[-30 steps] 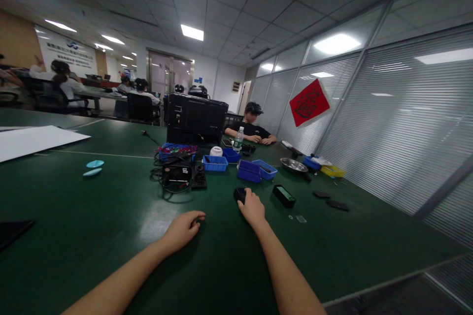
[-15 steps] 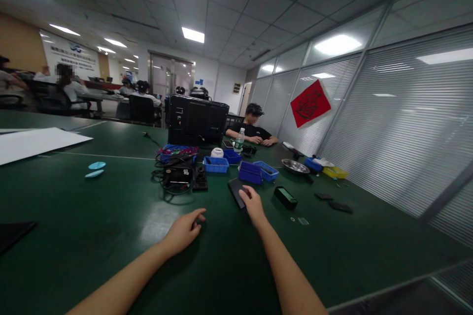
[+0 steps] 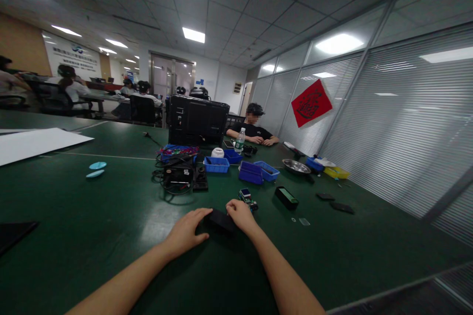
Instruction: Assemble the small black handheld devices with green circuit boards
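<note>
A black rectangular cover (image 3: 220, 221) is tilted just above the green table, between my two hands. My right hand (image 3: 241, 215) pinches its upper right side. At its left edge is my left hand (image 3: 189, 231), thumb and fingers apart; the fingertips reach the cover's corner, and whether they press on it is hard to see. Just beyond my right hand lies a small circuit assembly (image 3: 247, 199) with a little screen. To the right of that sits an open black case (image 3: 286, 198) with a green inside.
Blue bins (image 3: 216, 164), a tangle of black cables (image 3: 172, 172) and a black monitor (image 3: 199, 120) stand ahead. A metal bowl (image 3: 296, 167), dark flat pieces (image 3: 342, 207) and a clear square (image 3: 304, 222) lie to the right. A person (image 3: 253, 128) sits across the table.
My right hand has brought the black cover toward me and to the left, uncovering the circuit assembly. My left hand has spread its fingers and moved right to the cover's edge.
</note>
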Motion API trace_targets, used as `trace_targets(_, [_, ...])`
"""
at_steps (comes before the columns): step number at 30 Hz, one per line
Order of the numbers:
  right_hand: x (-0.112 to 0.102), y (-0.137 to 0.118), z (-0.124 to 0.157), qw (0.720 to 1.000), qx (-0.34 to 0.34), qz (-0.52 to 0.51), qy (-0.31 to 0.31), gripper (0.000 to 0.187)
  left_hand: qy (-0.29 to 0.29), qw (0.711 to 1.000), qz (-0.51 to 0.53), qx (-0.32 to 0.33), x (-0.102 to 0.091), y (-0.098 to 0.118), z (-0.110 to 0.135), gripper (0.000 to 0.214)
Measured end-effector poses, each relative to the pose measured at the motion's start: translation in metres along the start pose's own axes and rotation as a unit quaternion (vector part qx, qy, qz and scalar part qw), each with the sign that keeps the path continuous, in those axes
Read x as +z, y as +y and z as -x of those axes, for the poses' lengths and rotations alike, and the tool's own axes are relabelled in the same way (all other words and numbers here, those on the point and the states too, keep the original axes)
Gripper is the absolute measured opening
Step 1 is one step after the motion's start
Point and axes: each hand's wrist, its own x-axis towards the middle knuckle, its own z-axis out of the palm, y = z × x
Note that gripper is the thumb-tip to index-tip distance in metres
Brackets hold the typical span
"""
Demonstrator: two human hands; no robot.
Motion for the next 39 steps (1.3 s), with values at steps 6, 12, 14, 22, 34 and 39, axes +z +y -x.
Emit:
trace_targets(6, [-0.027,0.005,0.001,0.976,-0.006,0.107,0.190,0.022,0.014,1.000,-0.027,0.002,0.005,0.003,-0.007,0.065])
trace_targets(12, [-0.038,0.031,-0.008,0.964,0.049,0.182,0.187,0.024,0.018,0.999,0.001,-0.037,0.007,0.006,-0.017,0.045])
trace_targets(14, [-0.036,0.034,-0.009,0.963,0.055,0.197,0.175,0.025,0.017,0.998,0.026,-0.051,0.006,0.004,-0.019,0.035])
trace_targets(22, [-0.039,0.037,-0.010,0.962,0.064,0.219,0.149,0.025,0.016,0.995,0.077,-0.065,0.002,-0.001,-0.022,0.035])
trace_targets(34, [-0.040,0.044,-0.009,0.961,0.103,0.241,0.089,0.054,0.002,0.997,0.063,-0.039,0.003,-0.010,-0.011,0.069])
trace_targets(39, [-0.038,0.048,-0.012,0.978,0.092,0.168,0.081,0.048,-0.011,0.999,0.031,-0.033,0.001,-0.004,-0.009,0.060])
